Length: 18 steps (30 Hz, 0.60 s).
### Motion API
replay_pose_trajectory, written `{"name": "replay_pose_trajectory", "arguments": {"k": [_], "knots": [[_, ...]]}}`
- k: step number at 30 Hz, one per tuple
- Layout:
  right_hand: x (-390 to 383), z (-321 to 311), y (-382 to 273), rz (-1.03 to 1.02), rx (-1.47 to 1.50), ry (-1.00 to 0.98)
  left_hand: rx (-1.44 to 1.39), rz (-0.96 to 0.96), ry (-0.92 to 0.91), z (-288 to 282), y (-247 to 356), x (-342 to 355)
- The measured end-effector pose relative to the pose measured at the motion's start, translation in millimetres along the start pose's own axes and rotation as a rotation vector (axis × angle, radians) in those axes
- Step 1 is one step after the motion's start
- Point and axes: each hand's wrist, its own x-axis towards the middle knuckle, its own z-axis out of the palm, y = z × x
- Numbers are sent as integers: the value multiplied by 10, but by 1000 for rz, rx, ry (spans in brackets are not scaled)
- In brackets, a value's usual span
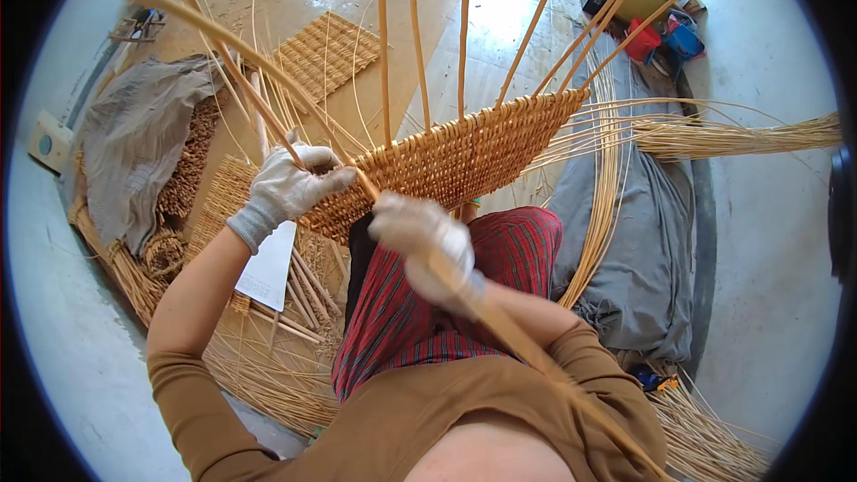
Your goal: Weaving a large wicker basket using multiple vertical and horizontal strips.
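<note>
A woven wicker panel (473, 156) slants across in front of my knees, with several stiff upright rods rising from its far edge. My left hand (299, 180), in a white knitted glove with a grey cuff, is closed at the panel's left corner, where rods meet the weave. Below it and to the right, my gloved right hand (424, 241) is smeared by motion. Its fingers look wrapped round a long light-brown rod (513, 335), which runs from that corner past my right arm to the lower right. The fingertips of the right hand are blurred.
Another woven panel (328, 55) lies on the brown board ahead. Left are grey cloth (147, 138), stick bundles (192, 156) and a white sheet (268, 268). On the right, long thin canes (741, 138) cross grey fabric (638, 250). Red (641, 40) and blue (683, 40) containers stand far right.
</note>
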Motion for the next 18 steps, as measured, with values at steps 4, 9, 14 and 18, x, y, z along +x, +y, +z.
{"name": "replay_pose_trajectory", "arguments": {"k": [4,9,14,18], "knots": [[873,107,-94,-151,-496,-245,-91,-6,97,73,19,-45],[1751,830,56,91,-949,-673,-177,154,255,65,36,-14],[1716,835,282,-108,-1116,-886,-91,206,160,58,74,0],[1668,562,-1174,316,-1201,-1171,-42,303,253,23,-110,-98]]}}
